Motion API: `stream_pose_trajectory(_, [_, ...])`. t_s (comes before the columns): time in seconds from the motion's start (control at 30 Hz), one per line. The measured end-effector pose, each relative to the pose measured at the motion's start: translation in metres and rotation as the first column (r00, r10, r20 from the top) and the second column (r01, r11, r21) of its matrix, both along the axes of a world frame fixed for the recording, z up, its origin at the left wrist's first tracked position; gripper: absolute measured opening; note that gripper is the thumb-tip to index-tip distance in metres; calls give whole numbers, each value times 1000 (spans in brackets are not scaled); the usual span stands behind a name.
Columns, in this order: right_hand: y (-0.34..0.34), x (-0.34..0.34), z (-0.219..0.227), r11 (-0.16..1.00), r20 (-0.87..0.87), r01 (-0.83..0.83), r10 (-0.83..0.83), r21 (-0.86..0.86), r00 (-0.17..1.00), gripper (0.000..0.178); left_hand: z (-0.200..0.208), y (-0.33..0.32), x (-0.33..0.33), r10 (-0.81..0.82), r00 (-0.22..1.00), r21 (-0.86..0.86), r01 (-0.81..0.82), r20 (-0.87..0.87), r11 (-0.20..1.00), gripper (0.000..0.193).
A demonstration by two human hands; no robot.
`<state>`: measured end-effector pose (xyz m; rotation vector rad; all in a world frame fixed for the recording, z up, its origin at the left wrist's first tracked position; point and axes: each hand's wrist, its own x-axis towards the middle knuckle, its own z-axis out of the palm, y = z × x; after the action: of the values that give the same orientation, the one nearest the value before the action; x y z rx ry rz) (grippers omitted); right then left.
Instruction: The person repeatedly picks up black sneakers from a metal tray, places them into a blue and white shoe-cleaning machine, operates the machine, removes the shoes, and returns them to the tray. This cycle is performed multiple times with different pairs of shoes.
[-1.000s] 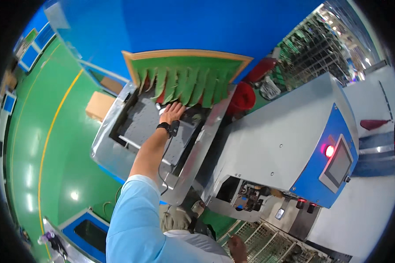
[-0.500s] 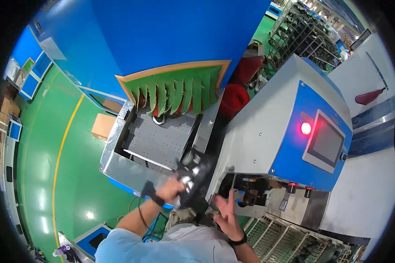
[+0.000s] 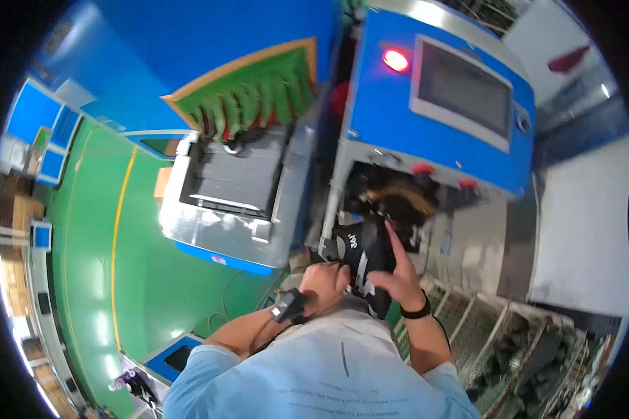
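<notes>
A black shoe (image 3: pixel 374 255) with white markings and a pale stripe is in front of my body, just before the machine's dark opening (image 3: pixel 391 192). My left hand (image 3: pixel 325 285) is closed on the shoe's near left edge, its fingers curled and partly hidden. Along the shoe's right side lies my right hand (image 3: pixel 400 276), index finger stretched forward and thumb across the top, so the shoe sits between both hands. Whether the shoe's far end touches the machine I cannot tell.
Above the opening are red knobs (image 3: pixel 422 170), a lit red lamp (image 3: pixel 396 61) and a dark screen (image 3: pixel 463 93) on the blue panel. A metal-edged conveyor (image 3: pixel 223 225) with green strip curtains (image 3: pixel 251 105) stands left. A wire rack (image 3: pixel 461 314) with dark pieces is at lower right.
The shoe has moved right, from beside the conveyor to the front of the machine's opening. My right hand, earlier raised and empty, now holds the shoe too. The view has shifted toward the machine.
</notes>
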<state>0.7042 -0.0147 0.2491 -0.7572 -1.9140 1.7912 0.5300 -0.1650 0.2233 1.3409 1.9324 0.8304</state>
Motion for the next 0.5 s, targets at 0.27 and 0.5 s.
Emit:
stream_pose_trajectory(0.27, [-9, 110, -57, 668, -63, 397, -553, -630, 831, 83, -19, 14, 21, -94, 974, -235, 142, 206, 961, 50])
stream_pose_trajectory(0.5, [42, 45, -15, 902, 282, 337, -409, 270, 868, 99, -47, 19, 5, -193, 935, -252, 272, 299, 928, 49])
